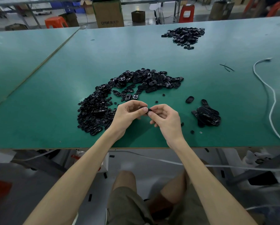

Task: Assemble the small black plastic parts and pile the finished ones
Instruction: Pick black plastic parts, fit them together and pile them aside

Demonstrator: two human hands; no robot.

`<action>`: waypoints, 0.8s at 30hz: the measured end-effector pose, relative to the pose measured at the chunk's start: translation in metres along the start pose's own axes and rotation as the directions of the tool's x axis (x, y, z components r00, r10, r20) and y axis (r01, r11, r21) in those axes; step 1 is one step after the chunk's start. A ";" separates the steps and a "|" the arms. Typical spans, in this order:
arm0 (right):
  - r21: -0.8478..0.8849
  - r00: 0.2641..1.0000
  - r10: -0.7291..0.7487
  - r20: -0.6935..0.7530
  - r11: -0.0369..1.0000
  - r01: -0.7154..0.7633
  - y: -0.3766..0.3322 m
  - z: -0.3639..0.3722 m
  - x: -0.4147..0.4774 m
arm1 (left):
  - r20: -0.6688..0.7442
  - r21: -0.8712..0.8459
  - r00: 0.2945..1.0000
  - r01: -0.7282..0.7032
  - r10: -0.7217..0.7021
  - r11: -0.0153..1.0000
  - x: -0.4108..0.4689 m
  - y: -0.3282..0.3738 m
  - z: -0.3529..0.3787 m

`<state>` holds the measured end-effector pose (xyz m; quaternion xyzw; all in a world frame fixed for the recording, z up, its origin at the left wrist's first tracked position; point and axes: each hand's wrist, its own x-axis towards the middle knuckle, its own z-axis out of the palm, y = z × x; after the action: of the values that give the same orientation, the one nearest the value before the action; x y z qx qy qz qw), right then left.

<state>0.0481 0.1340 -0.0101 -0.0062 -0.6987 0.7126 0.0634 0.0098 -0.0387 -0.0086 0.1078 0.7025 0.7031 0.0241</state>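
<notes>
Above the near part of the green table (217, 91), my left hand (129, 114) and my right hand (165, 117) meet and pinch one small black plastic part (147, 110) between thumbs and fingertips; most of it is hidden. A large curved heap of loose black parts (124, 93) lies just beyond and left of my hands. To the right of my right hand is a small pile of black oval pieces (207, 116). A single oval shell (190, 99) lies beside it.
Another heap of black parts (184, 35) lies at the table's far right. A white cable (271, 98) snakes along the right side, and black wire ties (227, 67) lie near it. Tiny stray bits (192, 132) lie by the front edge. Cardboard boxes (108, 13) and red stools (55, 21) stand behind.
</notes>
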 end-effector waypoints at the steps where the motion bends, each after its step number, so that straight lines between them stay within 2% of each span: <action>1: -0.017 1.000 0.002 0.001 1.000 -0.002 0.000 0.000 0.000 | -0.003 -0.006 1.000 0.002 -0.002 1.000 0.000 0.000 0.000; 8: -0.176 0.997 -0.030 0.070 0.983 0.042 -0.001 0.002 -0.001 | -0.025 -0.032 1.000 -0.002 0.001 0.999 0.000 0.001 0.003; 10: -0.168 0.997 -0.034 0.075 0.985 0.046 -0.001 0.003 -0.001 | -0.034 -0.025 0.999 -0.007 0.006 1.000 0.000 0.002 0.003; 13: -0.092 0.999 -0.045 -0.006 0.995 0.045 -0.001 0.003 0.000 | -0.034 -0.011 0.999 -0.037 0.036 0.999 -0.001 0.002 0.003; 16: -0.026 0.998 -0.032 -0.060 0.999 0.030 -0.001 0.001 0.001 | 0.025 0.035 0.998 -0.062 0.061 0.997 -0.002 0.003 0.002; 19: -0.034 0.999 -0.028 -0.031 0.999 0.027 0.000 0.000 0.001 | 0.069 0.069 0.997 -0.037 0.032 0.997 -0.003 0.004 0.004; 24: -0.028 1.000 -0.031 -0.002 0.999 0.031 0.000 0.001 0.001 | 0.044 0.048 0.999 -0.028 0.026 0.998 -0.002 0.004 0.004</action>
<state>0.0466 0.1329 -0.0097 0.0028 -0.7087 0.7015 0.0752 0.0133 -0.0354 -0.0048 0.1330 0.7172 0.6835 0.0270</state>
